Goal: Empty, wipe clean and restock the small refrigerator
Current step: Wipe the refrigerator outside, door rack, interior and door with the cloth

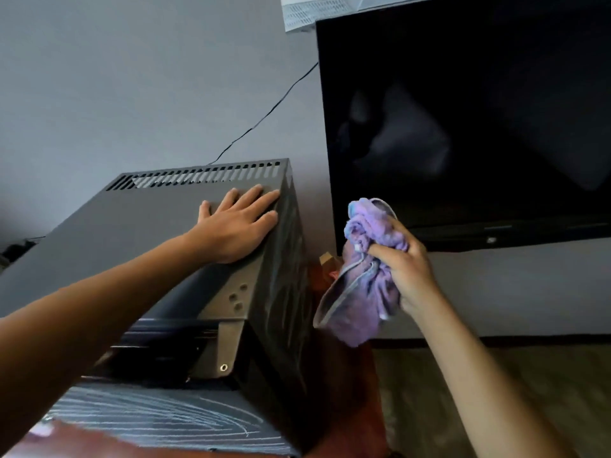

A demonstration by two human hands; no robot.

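Note:
The small dark grey refrigerator (132, 223) fills the left half of the view, seen from above. Its top has a row of vent slots along the back edge. My left hand (238, 219) lies flat on the top near the right rear corner, fingers straight. My right hand (406, 269) is to the right of the refrigerator, off its side, and grips a bunched purple cloth (363, 285) that hangs down below the fist. The refrigerator's right side (284, 292) shows pale streaks. Its inside is hidden.
A large black television screen (463, 110) hangs on the grey wall at the right. A thin black cable (264, 117) runs from it down behind the refrigerator. A dark surface with white scribbled lines (158, 418) lies at the bottom left. Brown flooring (429, 391) is below right.

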